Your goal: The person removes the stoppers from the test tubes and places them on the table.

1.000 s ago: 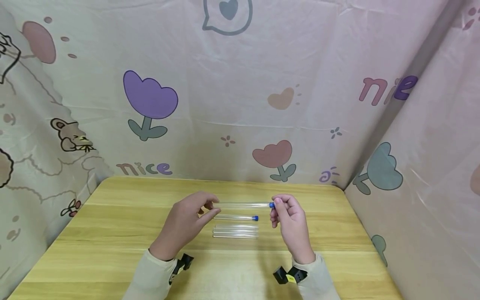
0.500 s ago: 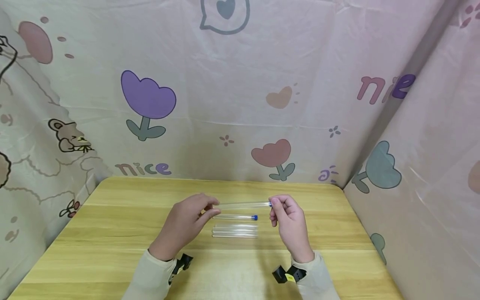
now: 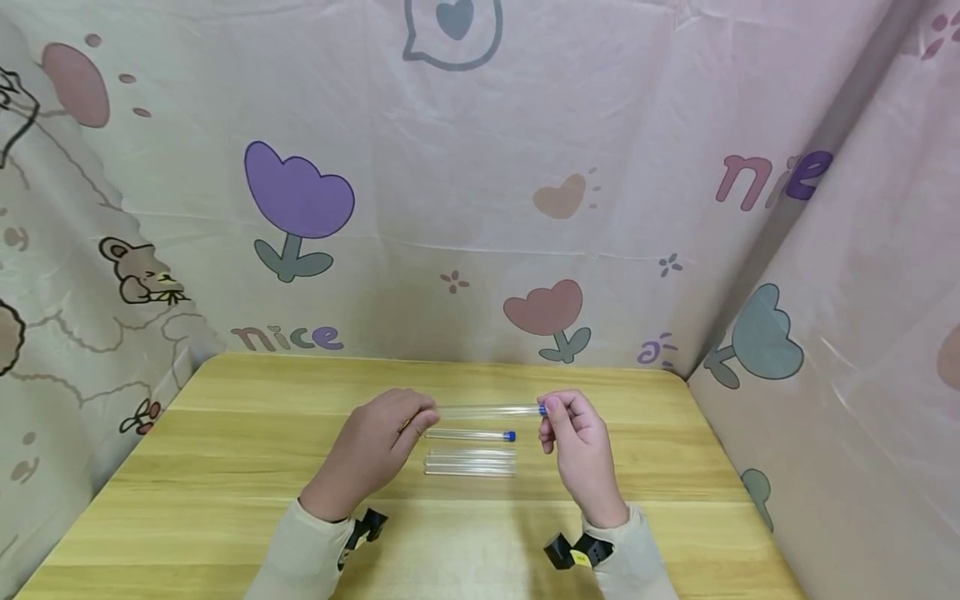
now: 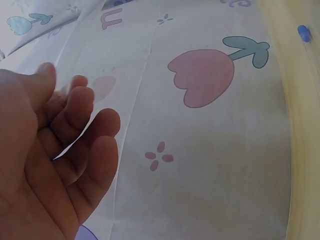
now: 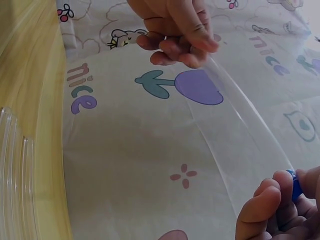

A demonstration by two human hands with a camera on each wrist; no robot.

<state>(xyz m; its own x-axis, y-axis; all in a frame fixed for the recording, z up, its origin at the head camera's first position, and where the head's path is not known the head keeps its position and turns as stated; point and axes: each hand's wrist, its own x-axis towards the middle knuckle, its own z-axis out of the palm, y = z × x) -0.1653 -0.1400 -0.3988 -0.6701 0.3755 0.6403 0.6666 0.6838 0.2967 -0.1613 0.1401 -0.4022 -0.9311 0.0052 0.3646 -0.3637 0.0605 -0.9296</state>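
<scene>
In the head view a clear test tube [image 3: 487, 411] is held nearly level above the table, between both hands. My left hand [image 3: 386, 442] pinches its left end between thumb and fingers. The right hand [image 3: 581, 446] pinches the blue cap [image 3: 543, 410] at the other end, with the remaining fingers curled. In the right wrist view this cap [image 5: 295, 185] sits between thumb and fingers, and the tube slants up to the left hand [image 5: 180, 35]. Closer to me lies another capped tube [image 3: 468, 435], its blue cap pointing right.
Several clear tubes [image 3: 471, 463] without caps lie side by side in front of the capped one. The wooden table [image 3: 442, 542] ends at a patterned cloth backdrop [image 3: 442, 275], with more cloth along both sides. A small black camera [image 3: 577, 550] sits on each wrist.
The left thumb and fingertips have come together at the tube's left end, where a gap showed before. The right hand keeps its hold on the cap, with only a slight shift of the tube.
</scene>
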